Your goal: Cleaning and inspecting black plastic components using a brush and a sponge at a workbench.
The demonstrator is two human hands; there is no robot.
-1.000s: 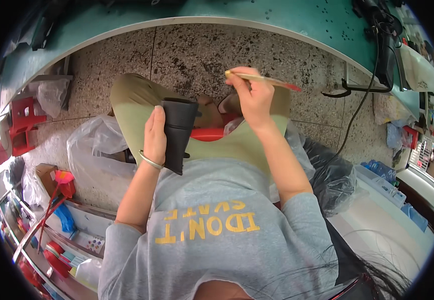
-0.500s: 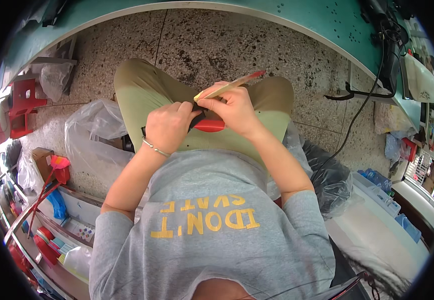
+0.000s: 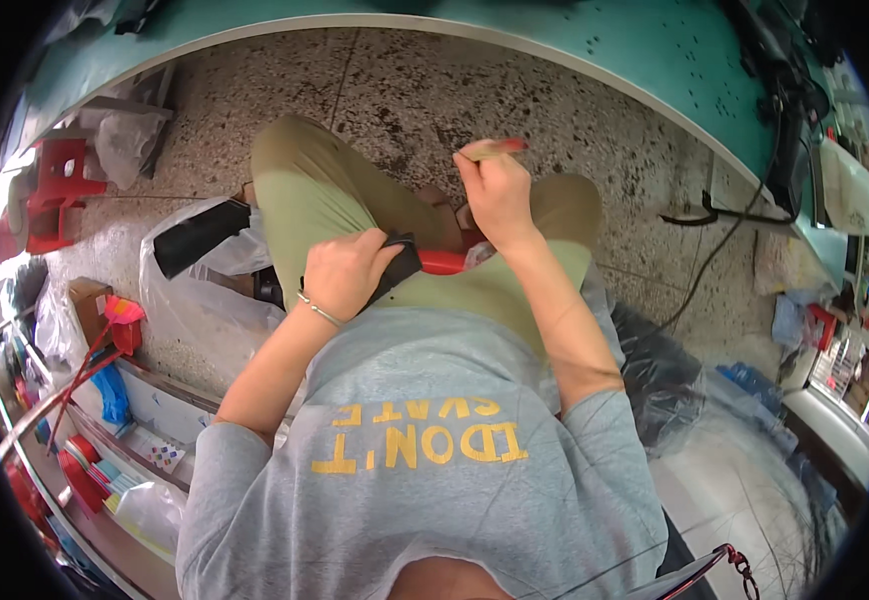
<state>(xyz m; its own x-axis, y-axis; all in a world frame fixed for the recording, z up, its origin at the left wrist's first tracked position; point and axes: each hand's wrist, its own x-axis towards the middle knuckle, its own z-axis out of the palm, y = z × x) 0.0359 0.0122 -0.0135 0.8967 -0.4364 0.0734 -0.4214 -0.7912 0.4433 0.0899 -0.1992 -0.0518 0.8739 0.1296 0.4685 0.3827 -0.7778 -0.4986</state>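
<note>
The black piece (image 3: 398,266), soft and dark like a bit of shoe upper or leather, lies in the person's lap on the olive-green trousers, with a red part (image 3: 443,262) showing just to its right. The left hand (image 3: 343,275) is closed around the black piece from the left, fingers wrapped over it. The right hand (image 3: 498,190) sits just above and to the right, curled in a pinch on a thin wooden stick with a red tip (image 3: 492,149). The stick's long axis runs roughly left to right, tipped slightly upward at its red end, above the knuckles. The left hand is the one on the piece; the right hovers close above the red part.

To the left on the speckled floor, a clear plastic bag (image 3: 195,290) holds another black piece (image 3: 198,236). A red plastic stool (image 3: 53,190) stands far left. Flat coloured packets (image 3: 105,470) lie on the low shelf at lower left. The turquoise surface (image 3: 655,50) curves across the top.
</note>
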